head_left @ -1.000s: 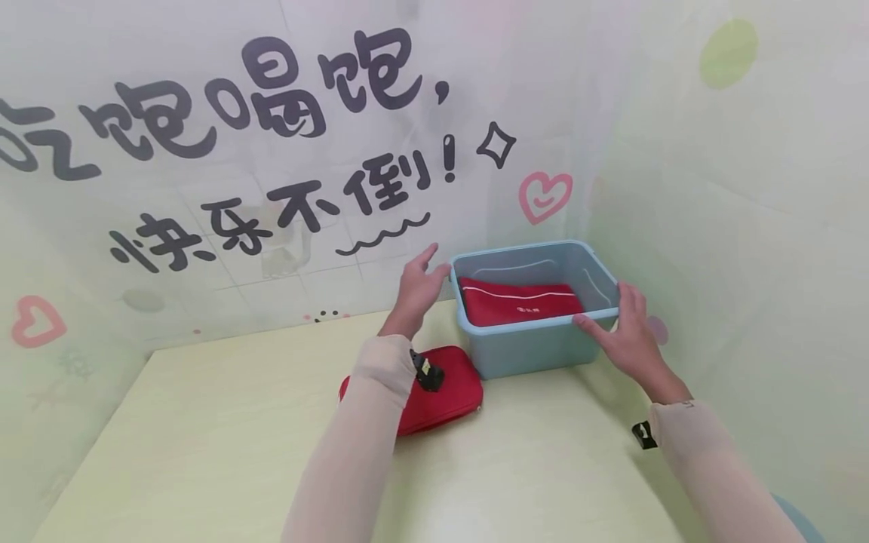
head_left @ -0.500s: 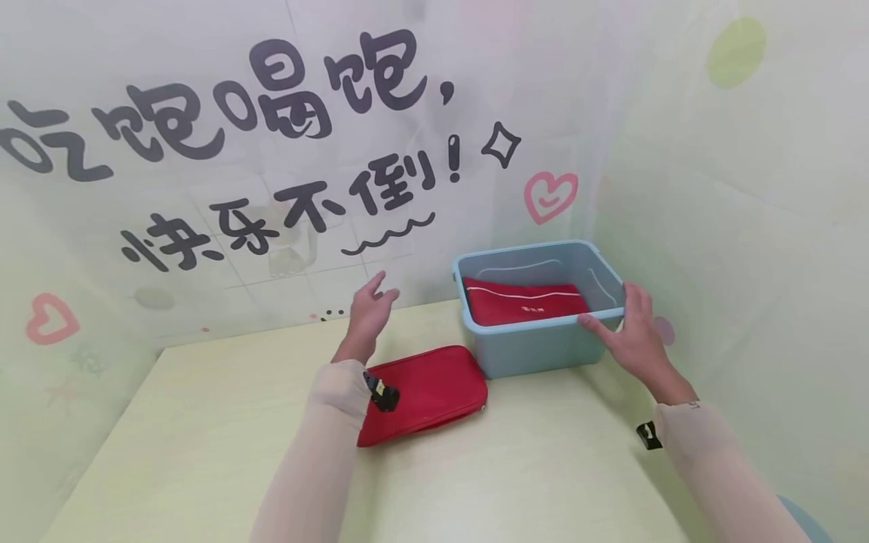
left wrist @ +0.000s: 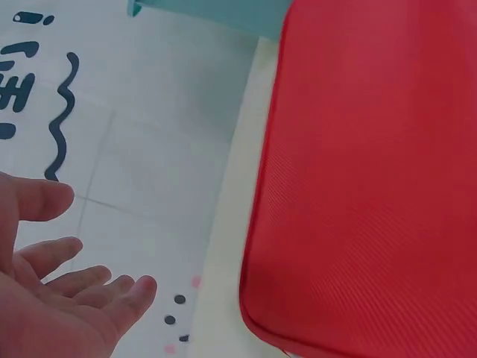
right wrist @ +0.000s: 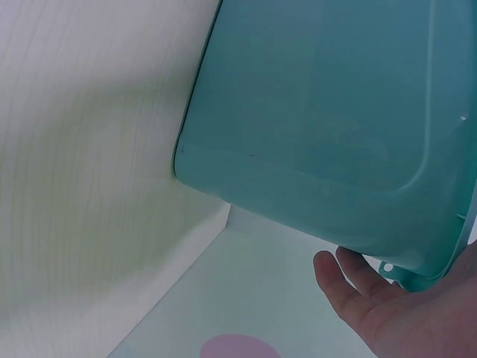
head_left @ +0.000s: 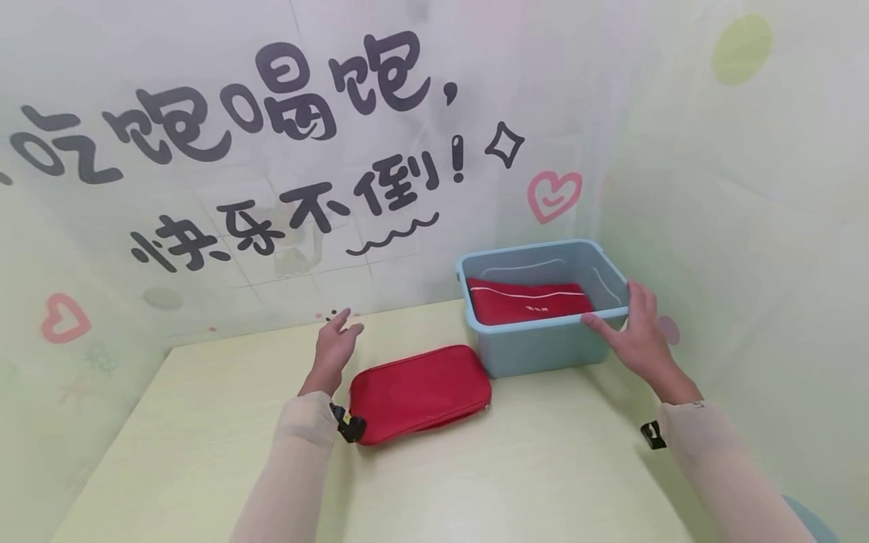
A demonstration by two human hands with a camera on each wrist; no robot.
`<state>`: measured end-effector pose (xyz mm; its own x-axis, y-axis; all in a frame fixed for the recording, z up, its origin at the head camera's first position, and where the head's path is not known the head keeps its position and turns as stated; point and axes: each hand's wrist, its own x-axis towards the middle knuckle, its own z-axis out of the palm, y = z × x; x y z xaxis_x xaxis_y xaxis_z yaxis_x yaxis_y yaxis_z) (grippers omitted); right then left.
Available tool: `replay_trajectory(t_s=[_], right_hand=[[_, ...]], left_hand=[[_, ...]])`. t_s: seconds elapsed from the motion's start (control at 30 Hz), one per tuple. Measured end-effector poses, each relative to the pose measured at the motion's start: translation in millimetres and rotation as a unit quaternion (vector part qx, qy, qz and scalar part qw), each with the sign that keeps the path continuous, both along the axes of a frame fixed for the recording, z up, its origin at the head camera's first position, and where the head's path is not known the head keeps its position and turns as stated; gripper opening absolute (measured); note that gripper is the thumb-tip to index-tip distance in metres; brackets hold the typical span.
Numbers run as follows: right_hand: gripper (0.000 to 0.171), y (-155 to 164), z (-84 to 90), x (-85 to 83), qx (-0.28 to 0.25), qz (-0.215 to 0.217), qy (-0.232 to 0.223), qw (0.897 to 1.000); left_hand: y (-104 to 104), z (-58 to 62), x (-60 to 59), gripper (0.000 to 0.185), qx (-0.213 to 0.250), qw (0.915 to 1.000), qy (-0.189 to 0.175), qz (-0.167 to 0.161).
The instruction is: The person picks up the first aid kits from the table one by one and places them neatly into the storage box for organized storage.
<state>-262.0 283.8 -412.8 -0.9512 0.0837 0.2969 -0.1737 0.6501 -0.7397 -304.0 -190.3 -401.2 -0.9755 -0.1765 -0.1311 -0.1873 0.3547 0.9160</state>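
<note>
A blue plastic bin [head_left: 543, 351] stands at the back right of the table, with a red pouch [head_left: 529, 302] inside that bears a white zip line and small lettering. My right hand [head_left: 638, 339] grips the bin's right front corner, thumb over the front rim and fingers along the side; in the right wrist view, fingertips [right wrist: 328, 272] touch the bin's outer wall. Left of the bin, a flat red zip case [head_left: 421, 392] lies on the table. Just beyond its left end hovers my left hand [head_left: 334, 351], fingers loosely extended and holding nothing, apart from the case in the left wrist view.
The pale wood table [head_left: 237, 422] meets a printed wall covering [head_left: 407, 286] at the back and another at the right, close beside the bin. Black wrist cameras [head_left: 349, 424] sit on both sleeves. A bluish rounded thing [head_left: 811, 520] shows at the lower right edge.
My left hand has moved left and toward me, from beside the bin's left rim to past the case's left end, uncovering the case. The right hand keeps its grip on the bin.
</note>
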Motion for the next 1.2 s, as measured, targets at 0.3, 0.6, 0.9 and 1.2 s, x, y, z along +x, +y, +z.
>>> replay_trajectory(t_s=[0.3,0.6,0.9,1.2], right_hand=[[0.100,1,-2.6,-0.3,0.001,0.003,0.001,1.000],[0.099,1,-3.5,-0.5,0.003,0.002,0.004,1.000],[0.099,1,-4.5,-0.3,0.004,0.005,0.007,1.000],[0.100,3,-5.9,-0.9,0.000,0.009,0.008,1.000]], left_hand=[[-16,-25.0,9.3,0.060,-0.020,0.9996,-0.020,-0.004],[-22,-39.8,19.7,0.060,-0.013,0.9992,-0.035,-0.016],[-25,-54.3,30.8,0.058,-0.017,0.9988,-0.041,-0.021],[-23,-64.8,34.8,0.057,-0.012,0.9986,-0.043,-0.030]])
